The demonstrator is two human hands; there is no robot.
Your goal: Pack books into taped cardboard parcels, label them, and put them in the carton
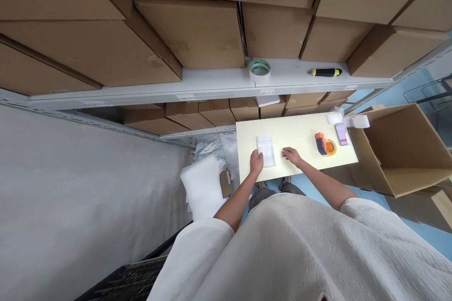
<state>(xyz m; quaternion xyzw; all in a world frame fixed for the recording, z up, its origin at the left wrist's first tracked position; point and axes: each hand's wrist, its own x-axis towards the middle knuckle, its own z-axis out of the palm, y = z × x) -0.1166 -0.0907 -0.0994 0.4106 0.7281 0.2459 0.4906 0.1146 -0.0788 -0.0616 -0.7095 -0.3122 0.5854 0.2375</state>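
A small clear plastic bag (267, 153) lies flat on the pale yellow table (300, 127); what it contains, if anything, is too small to make out. My left hand (256, 162) grips the bag's left edge, thumb on top. To the right of the bag, my right hand (291, 155) hovers over the tabletop with its fingers loosely bent and apart, holding nothing I can see. Farther right sits an orange tape dispenser (321, 143) with a roll of yellowish tape (331, 147) in it.
A grey shelf (212, 77) crosses ahead, carrying cardboard boxes (197, 33), a tape roll (259, 70) and a yellow-black cutter (325, 72). A large open carton (406, 146) stands right of the table. White foam sheets (203, 188) are piled at its left.
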